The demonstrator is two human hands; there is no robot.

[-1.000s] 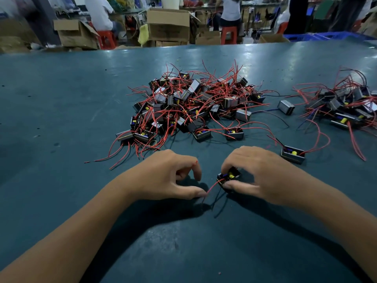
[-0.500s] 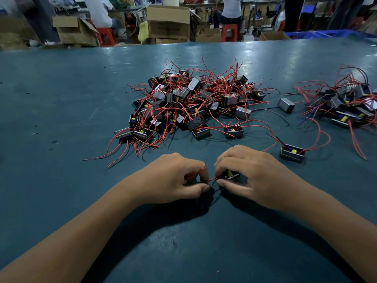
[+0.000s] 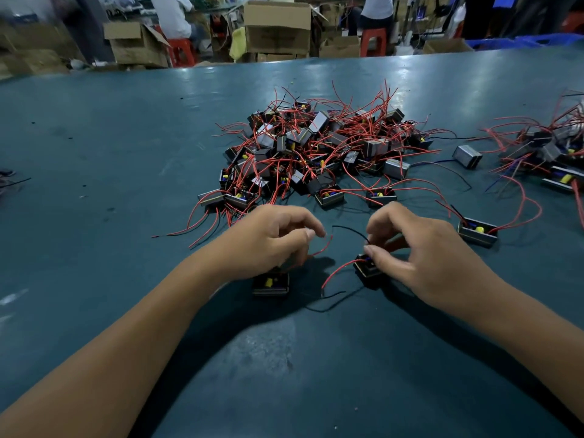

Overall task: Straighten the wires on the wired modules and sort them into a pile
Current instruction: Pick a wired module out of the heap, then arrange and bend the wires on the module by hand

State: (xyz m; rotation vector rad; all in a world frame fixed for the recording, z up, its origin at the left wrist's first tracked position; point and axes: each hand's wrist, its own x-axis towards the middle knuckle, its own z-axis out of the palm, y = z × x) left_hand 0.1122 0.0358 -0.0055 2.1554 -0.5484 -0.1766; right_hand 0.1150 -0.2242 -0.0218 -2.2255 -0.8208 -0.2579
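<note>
Hands have drawn apart since half a second ago. Right hand [image 3: 420,254] pinches a module [image 3: 368,270] at table [image 3: 126,153] centre. Left hand [image 3: 268,241], fingers curled, pinches a red wire [image 3: 322,246]. Second module [image 3: 271,283] now exposed beneath left hand. Main pile [image 3: 316,153] at 12 o'clock, unchanged.

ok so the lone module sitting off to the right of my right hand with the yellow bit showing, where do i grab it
Probably by the metal body of the lone module, fingers across its two long sides, coming from above. It lies flat on the table with its open face up. Its red wires loop off its far right end, so a grip on the body stays clear of them. The right hand is nearest.
</note>
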